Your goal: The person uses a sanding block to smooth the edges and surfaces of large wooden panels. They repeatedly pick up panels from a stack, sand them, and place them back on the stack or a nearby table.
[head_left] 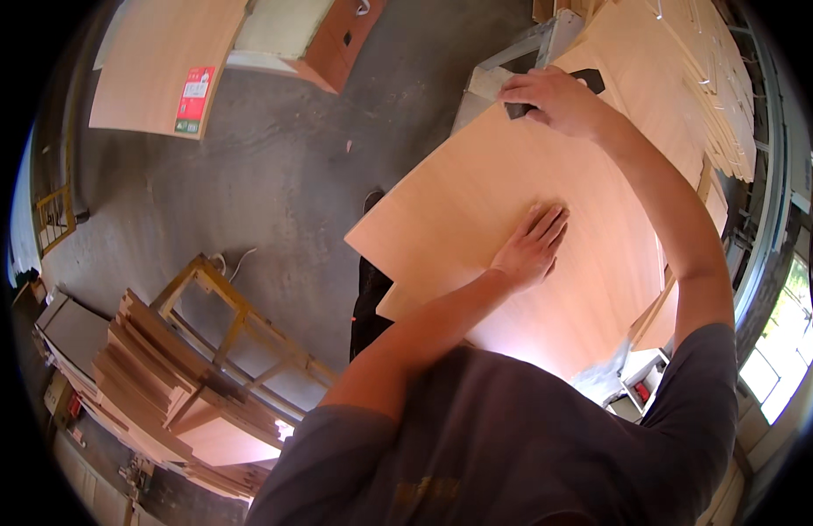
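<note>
A wide, pale wooden panel [459, 202] with a notch cut in its near left corner lies in front of me. My left hand [531, 245] rests flat on its face, fingers stretched out and holding nothing. At the panel's far edge, my right hand [556, 98] is closed over a dark block [517, 110], which shows below the fingers. A flat black piece with angled corners [589, 81] sticks out on the hand's other side. Whether both dark parts belong to one tool is hidden by the hand.
Stacked panels [727, 96] stand at the far right. More cut boards [152, 377] are piled at the lower left beside a yellow metal frame [240, 320]. Another panel with a red label [152, 70] and a reddish-brown box [341, 44] lie at the far left, above the grey floor [284, 175].
</note>
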Demonstrator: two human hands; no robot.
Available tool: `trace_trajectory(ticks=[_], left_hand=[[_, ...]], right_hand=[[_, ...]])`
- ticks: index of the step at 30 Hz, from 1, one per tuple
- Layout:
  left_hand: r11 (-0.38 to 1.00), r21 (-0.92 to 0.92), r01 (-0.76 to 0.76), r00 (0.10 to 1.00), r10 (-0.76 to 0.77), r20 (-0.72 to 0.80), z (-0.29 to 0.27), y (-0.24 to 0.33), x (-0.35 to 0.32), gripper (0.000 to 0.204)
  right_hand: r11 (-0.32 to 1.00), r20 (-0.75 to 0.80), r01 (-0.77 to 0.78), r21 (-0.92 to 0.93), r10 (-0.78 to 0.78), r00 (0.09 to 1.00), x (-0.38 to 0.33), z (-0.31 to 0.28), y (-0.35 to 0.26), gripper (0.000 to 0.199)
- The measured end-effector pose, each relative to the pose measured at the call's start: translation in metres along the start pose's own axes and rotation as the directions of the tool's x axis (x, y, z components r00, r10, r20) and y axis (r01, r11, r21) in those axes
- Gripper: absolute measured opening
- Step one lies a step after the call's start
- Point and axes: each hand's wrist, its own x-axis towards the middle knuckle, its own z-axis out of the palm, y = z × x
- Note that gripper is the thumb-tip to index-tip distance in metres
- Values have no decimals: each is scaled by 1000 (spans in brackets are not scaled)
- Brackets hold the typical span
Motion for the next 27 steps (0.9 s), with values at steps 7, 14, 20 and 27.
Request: trace_trajectory(ticks=[7, 14, 20, 27], left_hand=[[546, -832, 98, 995, -61, 78, 23, -14, -21, 60], [926, 350, 141, 989, -113, -100, -139, -129, -176, 59], [447, -717, 535, 535, -836, -122, -138, -215, -227, 52], [848, -107, 518, 718, -500, -485, -70, -149, -192, 48]], right_hand=[[945, 108, 291, -149, -277, 955, 61, 47, -258, 39], [819, -285, -50, 572, 255, 924, 0, -14, -257, 46], [694, -237, -491, 526, 674, 699, -207, 75, -237, 57], [384, -150, -642, 664, 909, 389, -482, 291, -344, 63]])
